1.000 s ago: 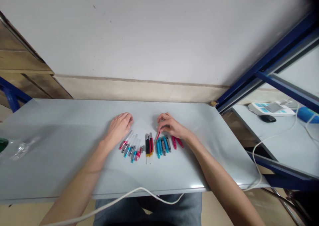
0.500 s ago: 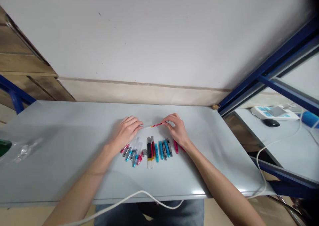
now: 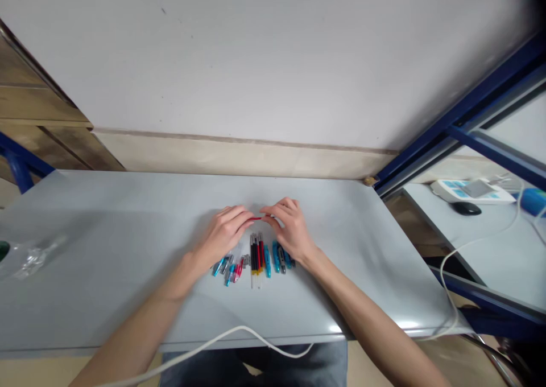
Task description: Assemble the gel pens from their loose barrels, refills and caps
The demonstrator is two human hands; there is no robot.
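A thin red pen refill (image 3: 255, 218) runs sideways just above the table, only a short red stretch of it showing. My left hand (image 3: 228, 226) is closed around its left end, and the fingers hide whatever else they may hold there. At the other end, the fingertips of my right hand (image 3: 288, 222) pinch it. Below the hands lies a row of pen refills (image 3: 257, 253), black and red with clear tails. To their left are several clear pen barrels (image 3: 230, 267) with coloured ends; blue and grey grip pieces (image 3: 279, 257) lie to the right, partly under my right wrist.
A crumpled clear plastic bag (image 3: 36, 259) lies at the table's left. A white cable (image 3: 239, 328) crosses the front edge. Beyond the blue metal frame (image 3: 426, 131) on the right, a black mouse (image 3: 466, 208) and a white device (image 3: 473, 190) sit on another table.
My hands have come closer together, the left one moving right, and the refill's clear stretch has gone out of sight at my left fingers. My right hand now covers the pink pieces.
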